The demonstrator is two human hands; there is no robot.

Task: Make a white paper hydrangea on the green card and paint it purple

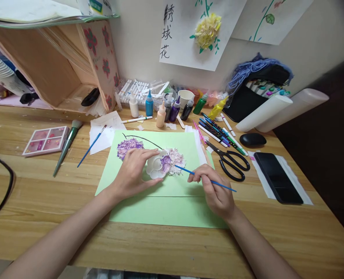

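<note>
My left hand (135, 168) grips a small white flower-shaped paint palette (152, 170) by its edge, thumb and fingers on opposite sides. Purple paint (165, 164) lies in the palette's right wells. Pinched in my right hand (215, 190) is a thin blue paintbrush (189, 171), its tip close to the palette's right edge. Beneath is a green sheet of paper (125, 190) bearing two round, textured flowers. The left flower (128, 147) is purple; the right one (177, 157) is pale with pinkish-purple tints, partly hidden by the palette. A dark curved line (144, 140) joins them.
Black-handled scissors (232, 161), a phone (278, 176), a mouse (252, 140) and several pens (218, 131) lie to the right. Paint bottles (161, 115) stand along the back. Another blue brush (92, 146), a makeup brush (68, 143) and a pink palette (46, 140) lie left.
</note>
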